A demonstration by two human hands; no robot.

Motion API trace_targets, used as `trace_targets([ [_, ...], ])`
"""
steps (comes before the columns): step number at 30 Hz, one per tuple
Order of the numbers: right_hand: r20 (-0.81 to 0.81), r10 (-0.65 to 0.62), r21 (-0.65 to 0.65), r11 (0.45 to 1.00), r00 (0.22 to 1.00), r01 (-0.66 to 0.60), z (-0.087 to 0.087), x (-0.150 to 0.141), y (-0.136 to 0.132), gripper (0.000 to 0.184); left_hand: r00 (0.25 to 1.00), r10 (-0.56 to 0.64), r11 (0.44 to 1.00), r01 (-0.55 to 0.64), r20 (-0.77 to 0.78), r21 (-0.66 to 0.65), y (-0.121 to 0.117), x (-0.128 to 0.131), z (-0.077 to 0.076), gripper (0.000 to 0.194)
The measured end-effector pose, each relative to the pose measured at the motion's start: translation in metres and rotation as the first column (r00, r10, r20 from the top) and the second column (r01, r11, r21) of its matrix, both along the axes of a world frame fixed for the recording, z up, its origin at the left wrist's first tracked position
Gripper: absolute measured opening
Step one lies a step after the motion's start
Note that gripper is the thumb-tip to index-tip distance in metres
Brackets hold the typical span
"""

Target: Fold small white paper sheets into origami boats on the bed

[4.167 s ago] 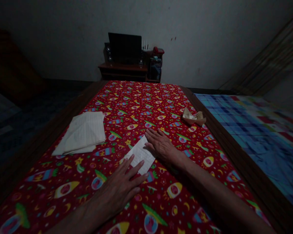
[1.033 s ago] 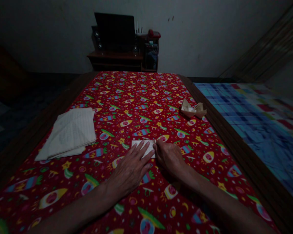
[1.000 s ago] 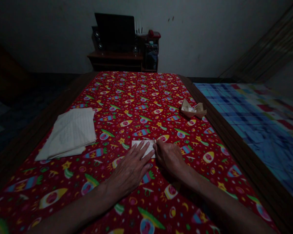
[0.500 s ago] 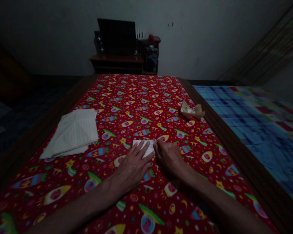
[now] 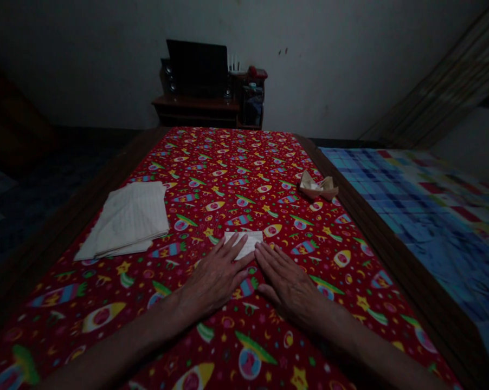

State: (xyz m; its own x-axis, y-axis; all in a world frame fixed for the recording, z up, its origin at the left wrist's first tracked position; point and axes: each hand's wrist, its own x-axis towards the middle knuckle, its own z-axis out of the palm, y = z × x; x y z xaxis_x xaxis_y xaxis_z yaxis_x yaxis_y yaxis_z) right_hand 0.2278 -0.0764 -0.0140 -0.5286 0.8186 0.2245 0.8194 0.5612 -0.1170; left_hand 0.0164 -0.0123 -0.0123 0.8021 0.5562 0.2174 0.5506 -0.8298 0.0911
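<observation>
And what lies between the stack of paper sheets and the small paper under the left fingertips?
In the head view, only red cloth printed with rockets and stars lies between the stack and small paper.

Dim all over — wall a murky grey, floor nearly black, cloth muted, sheet pale but its print unreadable — and the outer edges stretched

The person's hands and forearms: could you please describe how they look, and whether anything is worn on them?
The left hand and right hand are ungloved, with slender fingers. The left forearm and right forearm show no sleeves, watch or bracelet. In this dim light, I see no rings.
</observation>
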Motion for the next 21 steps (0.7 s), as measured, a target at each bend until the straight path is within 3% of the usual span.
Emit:
trace_targets([
  [12,0.021,-0.062,0.025,0.998,0.998,0.061,-0.001,0.007,-0.002,0.048,0.996,0.068,0.995,-0.064,-0.048,0.080,-0.005,-0.053,-0.002,0.040],
  [18,-0.002,-0.071,0.083,0.994,0.997,0.071,-0.002,-0.005,-0.001,0.045,0.997,0.079,0.994,-0.079,0.007,0.075,-0.013,-0.031,0.004,0.037],
  [21,0.006,-0.046,0.096,0.994,0.999,0.045,0.001,-0.015,0.000,0.048,0.999,0.008,0.999,-0.010,0.044,0.045,-0.015,-0.009,0.002,0.042],
])
